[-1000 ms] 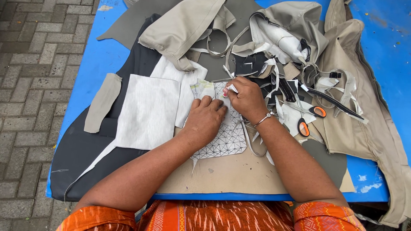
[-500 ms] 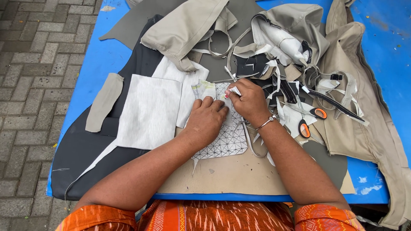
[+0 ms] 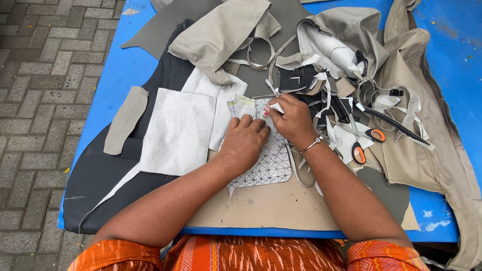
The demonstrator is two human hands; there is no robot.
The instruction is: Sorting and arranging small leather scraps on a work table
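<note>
Since a second ago my hands have barely shifted: both stay on the quilted piece [image 3: 268, 160], and the right hand [image 3: 291, 120] has lifted its white scrap [image 3: 275, 107] a touch higher.

The right hand is closed in a pinch on that small white scrap, thumb and forefinger tight on it, just above the far edge of the quilted piece. A bracelet [image 3: 312, 145] sits on that wrist. My left hand [image 3: 246, 143] lies flat, fingers together, pressing down on the quilted piece and gripping nothing. The quilted piece, white with a dark diamond grid, lies at the middle of the table, on a tan sheet [image 3: 281, 206] that reaches the near edge.

Left of my left hand lies a white square [image 3: 178, 130], resting on black fabric [image 3: 100, 175]. A beige strip [image 3: 125, 119] lies further left.

Right of my right hand is a heap of scraps [image 3: 331, 100], and in it scissors [image 3: 371, 135] with orange handles, blades pointing right. Beyond them khaki cloth [image 3: 427, 150] runs down the right side. At the far side lies a folded beige piece [image 3: 221, 35] on grey fabric. The blue table [image 3: 120, 70] shows around it all.
</note>
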